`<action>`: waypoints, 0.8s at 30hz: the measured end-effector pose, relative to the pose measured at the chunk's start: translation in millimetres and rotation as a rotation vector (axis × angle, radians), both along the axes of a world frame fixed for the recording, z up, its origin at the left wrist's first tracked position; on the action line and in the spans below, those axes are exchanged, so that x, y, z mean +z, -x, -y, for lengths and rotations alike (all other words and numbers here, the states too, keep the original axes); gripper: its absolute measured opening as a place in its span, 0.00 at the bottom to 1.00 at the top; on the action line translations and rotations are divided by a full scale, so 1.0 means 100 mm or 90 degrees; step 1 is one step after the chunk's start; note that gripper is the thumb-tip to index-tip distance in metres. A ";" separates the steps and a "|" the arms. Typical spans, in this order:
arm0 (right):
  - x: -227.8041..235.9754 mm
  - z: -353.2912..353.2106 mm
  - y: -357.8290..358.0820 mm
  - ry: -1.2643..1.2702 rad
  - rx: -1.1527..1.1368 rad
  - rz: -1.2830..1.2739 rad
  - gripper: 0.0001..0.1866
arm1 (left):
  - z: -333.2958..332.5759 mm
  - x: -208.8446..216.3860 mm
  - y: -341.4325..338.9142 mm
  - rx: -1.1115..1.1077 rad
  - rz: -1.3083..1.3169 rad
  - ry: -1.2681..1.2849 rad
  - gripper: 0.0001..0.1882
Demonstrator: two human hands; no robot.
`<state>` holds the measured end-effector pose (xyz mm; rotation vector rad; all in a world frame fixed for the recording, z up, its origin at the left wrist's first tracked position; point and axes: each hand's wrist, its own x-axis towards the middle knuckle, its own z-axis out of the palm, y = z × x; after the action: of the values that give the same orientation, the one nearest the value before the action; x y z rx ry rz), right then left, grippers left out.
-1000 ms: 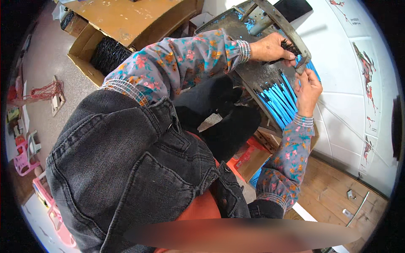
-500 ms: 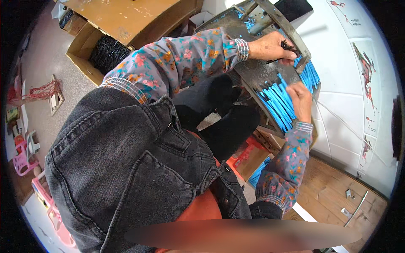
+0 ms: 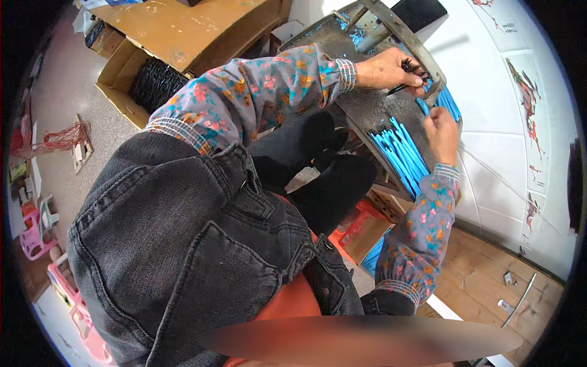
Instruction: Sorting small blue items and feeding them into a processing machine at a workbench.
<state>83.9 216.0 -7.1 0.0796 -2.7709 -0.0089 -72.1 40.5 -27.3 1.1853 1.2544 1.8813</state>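
Observation:
My left hand (image 3: 391,68) is closed around a bunch of small black pieces (image 3: 414,68), beside a worn metal bar (image 3: 406,37) of the bench tool. Just nearer, my right hand (image 3: 441,129) pinches a thin blue tube (image 3: 424,106), whose end points up toward the bar's lower end. Left of that hand, a pile of blue tubes (image 3: 400,150) lies on the dark metal bench top (image 3: 367,107). A second bundle of blue tubes (image 3: 449,105) sits beyond the bar, partly hidden by it and my right hand.
Blue scraps (image 3: 358,38) lie at the bench's far end. On the left stand a brown table (image 3: 177,27) and a cardboard box (image 3: 116,76) of black strips. A white wall (image 3: 489,104) borders the bench's right. Below is an orange-red container (image 3: 351,229).
My right hand has moved away from the near pile, farther up the bench, bringing the blue tube close to the bar's lower end. The left hand stays almost in place.

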 end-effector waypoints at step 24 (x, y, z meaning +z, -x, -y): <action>0.05 -0.04 0.02 0.182 -0.096 0.104 0.10 | -0.03 -0.05 0.01 -0.014 0.025 0.022 0.09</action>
<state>82.1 219.7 -1.7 -0.2110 -2.9010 0.3679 -73.0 43.5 -32.2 1.1344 1.2438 1.8511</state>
